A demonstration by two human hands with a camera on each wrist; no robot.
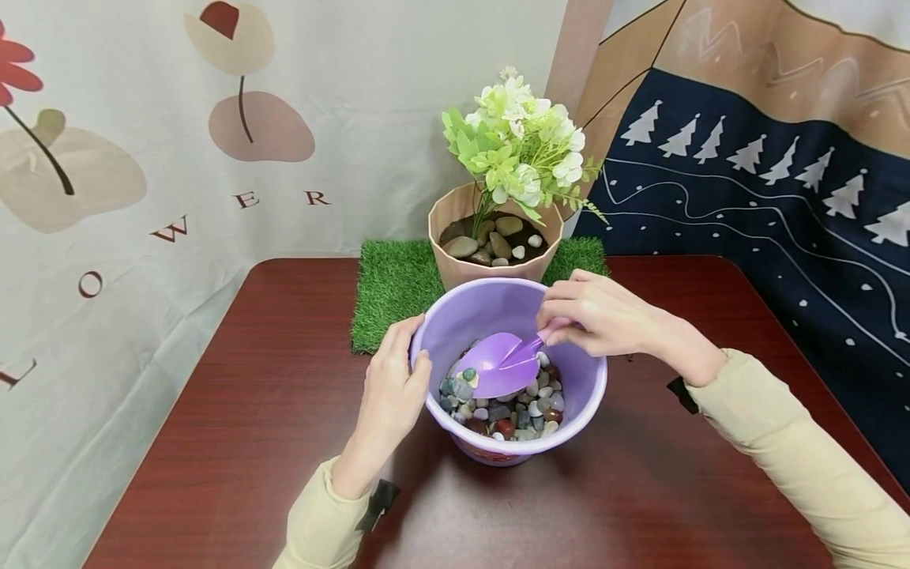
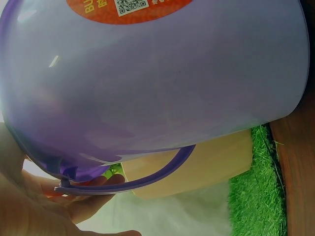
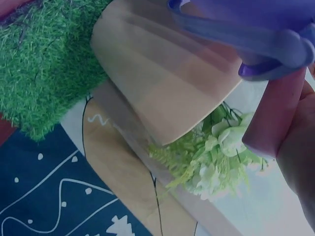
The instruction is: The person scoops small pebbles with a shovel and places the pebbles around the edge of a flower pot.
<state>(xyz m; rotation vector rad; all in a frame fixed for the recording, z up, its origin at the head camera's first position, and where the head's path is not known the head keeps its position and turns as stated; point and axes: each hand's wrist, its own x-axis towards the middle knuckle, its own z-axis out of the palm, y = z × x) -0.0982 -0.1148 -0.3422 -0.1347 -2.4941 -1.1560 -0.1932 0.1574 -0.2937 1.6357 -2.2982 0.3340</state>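
A light purple bucket (image 1: 581,386) with pebbles (image 1: 526,416) in its bottom stands on the table. My left hand (image 1: 391,387) grips its left rim, thumb toward the near side; the left wrist view shows the bucket's outer side (image 2: 157,83) and its hanging purple handle (image 2: 147,180). Over the far right rim, my right hand (image 1: 600,314) holds a purple shovel (image 1: 501,362) by its pink grip (image 3: 275,113). The blade slants down to the left over the pebbles, with a small green stone (image 1: 470,374) at its tip.
Just behind the bucket, a beige planter (image 1: 490,274) with stones and white-green artificial flowers (image 1: 522,142) stands on an artificial grass mat (image 1: 394,296). Brown tabletop (image 1: 284,379) extends on both sides. Printed curtains (image 1: 370,118) hang behind.
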